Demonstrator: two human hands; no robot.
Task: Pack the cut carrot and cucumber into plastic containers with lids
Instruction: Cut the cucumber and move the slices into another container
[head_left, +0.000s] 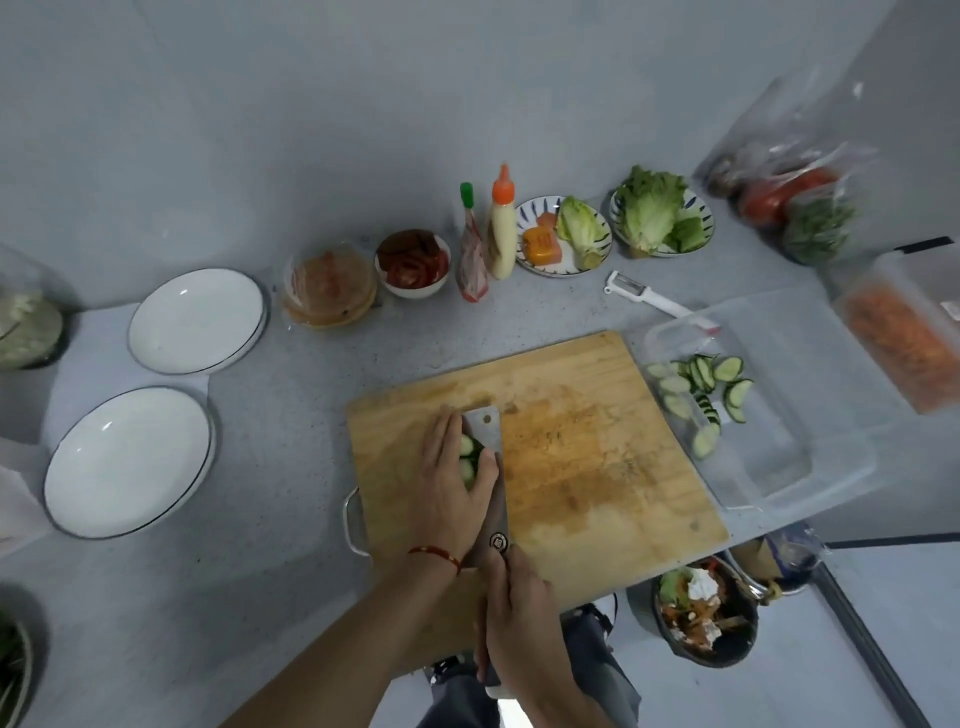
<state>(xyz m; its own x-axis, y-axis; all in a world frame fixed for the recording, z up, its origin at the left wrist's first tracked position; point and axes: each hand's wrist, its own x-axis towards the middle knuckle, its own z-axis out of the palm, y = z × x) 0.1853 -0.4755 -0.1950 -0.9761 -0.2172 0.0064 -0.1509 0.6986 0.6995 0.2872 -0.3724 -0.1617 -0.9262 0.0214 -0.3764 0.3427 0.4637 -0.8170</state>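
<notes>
My left hand (457, 483) presses flat over a few cucumber slices (467, 460), fingers straight and thumb alongside, pinning them against the side of the cleaver (488, 452); my right hand (524, 639) is curled round the cleaver's handle, nearer my body than the left; the blade lies across the left part of the wooden cutting board (597, 447), just right of my left fingers.

To the right of my grip, just past the board's edge, sits a clear plastic container (769, 447) with more cut cucumber (701, 389) lying in its far end; further right again is a second clear container of shredded carrot (898, 343); whether a lid lies under or beside either one I cannot tell.

Beyond my hands, along the wall, stand a white peeler (649, 296), two patterned plates of lettuce (649, 208), two sauce bottles (501, 228) and a bowl of tomato slices (413, 265); to the left of my grip lie two white plates (130, 462); below the board's right corner a dark bin of scraps (704, 618).
</notes>
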